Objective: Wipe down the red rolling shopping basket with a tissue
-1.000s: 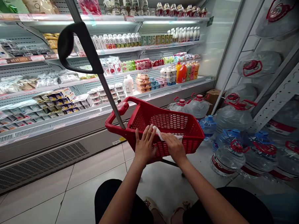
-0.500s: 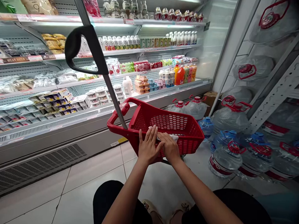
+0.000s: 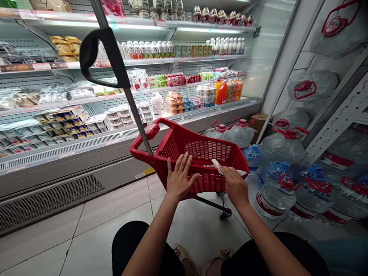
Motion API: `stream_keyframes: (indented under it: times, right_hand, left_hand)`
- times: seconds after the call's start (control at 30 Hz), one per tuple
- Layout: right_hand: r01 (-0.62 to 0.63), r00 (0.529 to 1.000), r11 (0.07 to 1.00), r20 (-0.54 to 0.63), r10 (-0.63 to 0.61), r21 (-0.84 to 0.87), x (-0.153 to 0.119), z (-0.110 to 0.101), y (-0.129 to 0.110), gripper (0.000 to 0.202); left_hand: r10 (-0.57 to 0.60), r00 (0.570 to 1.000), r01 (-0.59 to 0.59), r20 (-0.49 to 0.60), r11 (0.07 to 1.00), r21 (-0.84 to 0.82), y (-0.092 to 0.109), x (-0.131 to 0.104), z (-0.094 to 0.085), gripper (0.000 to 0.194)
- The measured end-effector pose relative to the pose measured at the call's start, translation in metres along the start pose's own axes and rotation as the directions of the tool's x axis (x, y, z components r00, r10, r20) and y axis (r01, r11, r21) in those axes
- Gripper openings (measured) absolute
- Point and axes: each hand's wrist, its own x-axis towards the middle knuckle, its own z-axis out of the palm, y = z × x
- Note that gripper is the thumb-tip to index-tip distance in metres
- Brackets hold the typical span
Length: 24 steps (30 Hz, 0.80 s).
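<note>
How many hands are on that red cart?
2. The left hand lies spread over the near rim of the red shopping cart; the right hand is farther right on that rim, holding a white cloth. No others show.

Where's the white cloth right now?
In the head view, the white cloth is under the right hand, on the near rim of the red basket, toward its right end.
</note>
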Motion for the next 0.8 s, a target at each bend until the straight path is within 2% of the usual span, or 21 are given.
stream_keyframes:
  times: [0.17, 0.23, 0.3, 0.4, 0.5, 0.6, 0.67, 0.8]
  right_hand:
    - [0.057, 0.997, 0.995, 0.045, -0.061, 0.079, 0.021, 0.022, -0.057, 0.049]
    - [0.078, 0.995, 0.991, 0.055, -0.085, 0.11, 0.026, 0.026, -0.066, 0.048]
    - [0.099, 0.992, 0.989, 0.064, -0.107, 0.111, 0.026, 0.024, -0.058, 0.05]
    - [0.108, 0.992, 0.991, 0.064, -0.113, 0.075, 0.014, 0.01, -0.022, 0.056]
    - [0.054, 0.998, 0.998, 0.031, -0.054, 0.025, -0.004, -0.006, 0.017, 0.056]
    - [-0.014, 1.0, 1.0, 0.005, 0.015, -0.022, -0.016, -0.014, 0.032, 0.055]
    - [-0.035, 0.999, 0.998, -0.012, 0.035, -0.042, -0.015, -0.012, 0.02, 0.054]
    - [0.044, 0.999, 0.999, 0.014, -0.045, 0.017, 0.007, 0.004, -0.037, 0.048]
  left_hand:
    - [0.021, 1.0, -0.021, 0.023, 1.0, -0.013, 0.022, -0.003, 0.012, 0.075]
    - [0.035, 0.999, -0.035, 0.028, 0.999, -0.006, 0.024, -0.004, 0.015, 0.075]
    - [0.058, 0.998, -0.058, 0.034, 0.998, 0.001, 0.021, -0.003, 0.015, 0.074]
    - [0.064, 0.997, -0.065, 0.036, 0.998, 0.006, 0.011, -0.002, 0.013, 0.075]
    - [0.036, 0.999, -0.035, 0.026, 0.999, -0.007, 0.007, 0.0, 0.011, 0.074]
    - [0.0, 1.0, 0.001, 0.016, 1.0, -0.029, 0.012, 0.0, 0.012, 0.072]
    - [-0.018, 1.0, 0.018, 0.014, 0.999, -0.036, 0.019, -0.001, 0.013, 0.072]
    - [0.007, 1.0, -0.006, 0.024, 0.999, -0.036, 0.035, -0.004, 0.017, 0.077]
